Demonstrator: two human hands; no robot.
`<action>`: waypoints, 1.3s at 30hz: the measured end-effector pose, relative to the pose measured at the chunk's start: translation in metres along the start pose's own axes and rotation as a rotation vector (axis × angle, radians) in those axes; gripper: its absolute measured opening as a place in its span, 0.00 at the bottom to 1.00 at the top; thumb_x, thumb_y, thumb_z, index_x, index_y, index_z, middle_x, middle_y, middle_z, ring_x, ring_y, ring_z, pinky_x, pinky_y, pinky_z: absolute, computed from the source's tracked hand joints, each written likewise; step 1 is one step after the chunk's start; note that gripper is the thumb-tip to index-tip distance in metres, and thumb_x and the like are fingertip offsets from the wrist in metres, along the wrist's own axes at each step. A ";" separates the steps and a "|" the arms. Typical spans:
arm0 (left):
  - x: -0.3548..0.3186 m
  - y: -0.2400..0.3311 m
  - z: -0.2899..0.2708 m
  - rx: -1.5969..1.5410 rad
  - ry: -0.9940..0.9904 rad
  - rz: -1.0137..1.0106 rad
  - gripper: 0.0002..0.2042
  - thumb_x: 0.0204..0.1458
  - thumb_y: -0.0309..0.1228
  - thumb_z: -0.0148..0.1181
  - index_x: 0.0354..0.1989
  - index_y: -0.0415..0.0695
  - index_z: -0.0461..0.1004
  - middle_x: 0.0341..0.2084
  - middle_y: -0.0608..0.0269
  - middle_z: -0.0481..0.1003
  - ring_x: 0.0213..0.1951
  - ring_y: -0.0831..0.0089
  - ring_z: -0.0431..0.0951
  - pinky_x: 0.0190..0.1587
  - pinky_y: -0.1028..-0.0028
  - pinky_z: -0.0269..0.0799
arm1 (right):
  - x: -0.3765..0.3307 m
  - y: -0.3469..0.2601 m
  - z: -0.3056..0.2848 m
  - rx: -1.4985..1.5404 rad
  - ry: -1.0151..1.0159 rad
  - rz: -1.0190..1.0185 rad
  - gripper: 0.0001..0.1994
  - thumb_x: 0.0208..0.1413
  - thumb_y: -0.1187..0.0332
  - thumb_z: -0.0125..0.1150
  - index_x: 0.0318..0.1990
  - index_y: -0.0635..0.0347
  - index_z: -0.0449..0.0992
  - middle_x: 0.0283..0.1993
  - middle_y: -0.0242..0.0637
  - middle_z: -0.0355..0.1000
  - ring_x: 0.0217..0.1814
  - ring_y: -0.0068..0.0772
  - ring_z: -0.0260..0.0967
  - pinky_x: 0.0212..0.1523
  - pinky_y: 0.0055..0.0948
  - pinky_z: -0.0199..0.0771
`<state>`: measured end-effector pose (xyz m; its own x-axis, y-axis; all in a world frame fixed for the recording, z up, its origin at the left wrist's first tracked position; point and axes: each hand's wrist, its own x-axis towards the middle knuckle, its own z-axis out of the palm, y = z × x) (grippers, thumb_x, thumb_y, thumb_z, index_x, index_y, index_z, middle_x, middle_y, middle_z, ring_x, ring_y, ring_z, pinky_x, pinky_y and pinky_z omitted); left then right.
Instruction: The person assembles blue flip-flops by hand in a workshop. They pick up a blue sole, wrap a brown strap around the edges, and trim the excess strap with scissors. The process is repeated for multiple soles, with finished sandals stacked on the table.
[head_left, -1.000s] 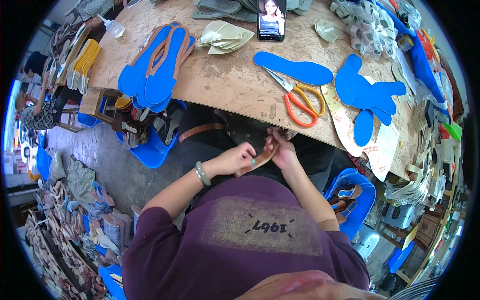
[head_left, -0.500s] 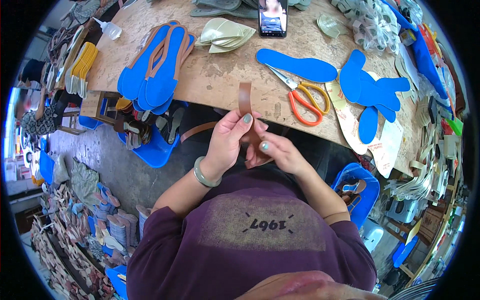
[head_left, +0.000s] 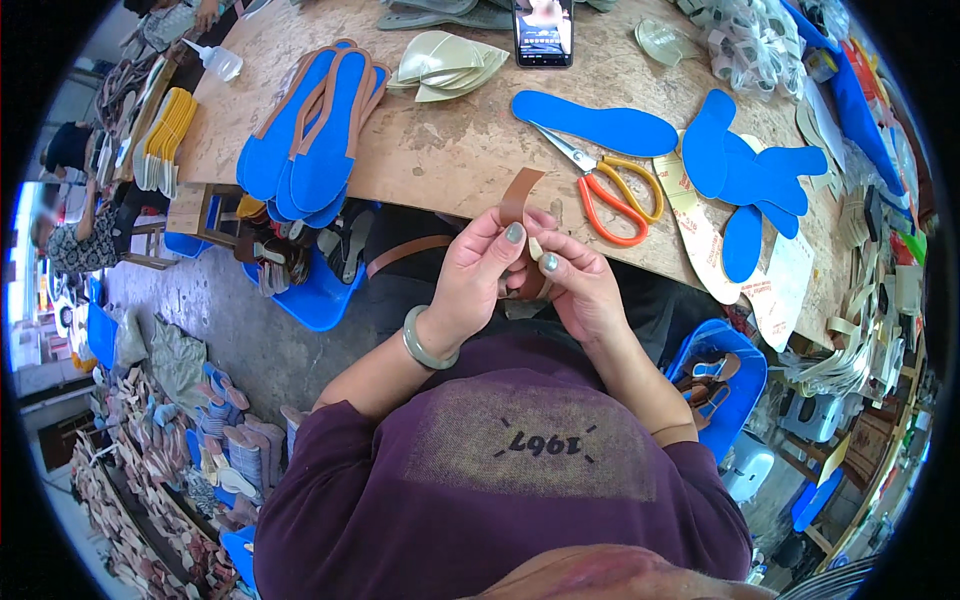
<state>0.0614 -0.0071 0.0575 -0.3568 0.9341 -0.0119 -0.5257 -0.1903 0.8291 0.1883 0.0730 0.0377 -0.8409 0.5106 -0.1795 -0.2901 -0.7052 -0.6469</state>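
Observation:
Both hands meet just in front of the wooden table's (head_left: 450, 150) near edge. My left hand (head_left: 478, 272) pinches a brown leather strap (head_left: 518, 196) whose free end stands up over the table edge. My right hand (head_left: 575, 280) grips the lower part of the same strap, thumb against it. A green bangle sits on my left wrist. Orange-handled scissors (head_left: 610, 190) lie on the table just beyond my right hand, next to a single blue insole (head_left: 592, 124).
A stack of blue insoles with brown straps (head_left: 315, 135) lies at the table's left, pale green pieces (head_left: 445, 65) and a phone (head_left: 543, 30) at the back, more blue cut-outs (head_left: 750, 175) at right. Blue baskets (head_left: 310, 290) (head_left: 720, 375) stand under the table. Sandal parts cover the floor at left.
My hands have come up from below the table edge with the brown strap; its end now stands above the edge. My right hand has closed in on the strap.

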 end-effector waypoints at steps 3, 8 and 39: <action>-0.002 -0.002 -0.003 0.002 -0.014 0.033 0.09 0.63 0.31 0.46 0.44 0.41 0.70 0.44 0.65 0.72 0.29 0.89 0.65 0.31 0.86 0.63 | 0.000 0.000 0.004 -0.032 0.046 -0.037 0.15 0.58 0.70 0.56 0.51 0.68 0.72 0.45 0.42 0.75 0.40 0.31 0.75 0.42 0.27 0.75; -0.007 -0.001 -0.001 0.059 0.036 0.076 0.09 0.62 0.33 0.48 0.44 0.41 0.70 0.42 0.66 0.72 0.33 0.86 0.68 0.38 0.83 0.65 | 0.001 0.002 0.002 -0.156 0.064 -0.092 0.13 0.59 0.72 0.54 0.49 0.68 0.73 0.42 0.42 0.76 0.38 0.29 0.75 0.40 0.25 0.75; -0.026 0.066 -0.067 0.005 0.260 0.101 0.14 0.63 0.40 0.45 0.28 0.46 0.67 0.20 0.71 0.63 0.19 0.83 0.59 0.20 0.82 0.59 | -0.066 -0.137 -0.099 0.219 -0.015 -0.953 0.22 0.58 0.79 0.50 0.60 0.67 0.60 0.53 0.47 0.66 0.38 0.27 0.69 0.40 0.21 0.72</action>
<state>-0.0160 -0.0640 0.0747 -0.5941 0.8012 -0.0714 -0.4737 -0.2768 0.8361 0.3287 0.1849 0.0649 -0.2158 0.9086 0.3576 -0.9283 -0.0774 -0.3636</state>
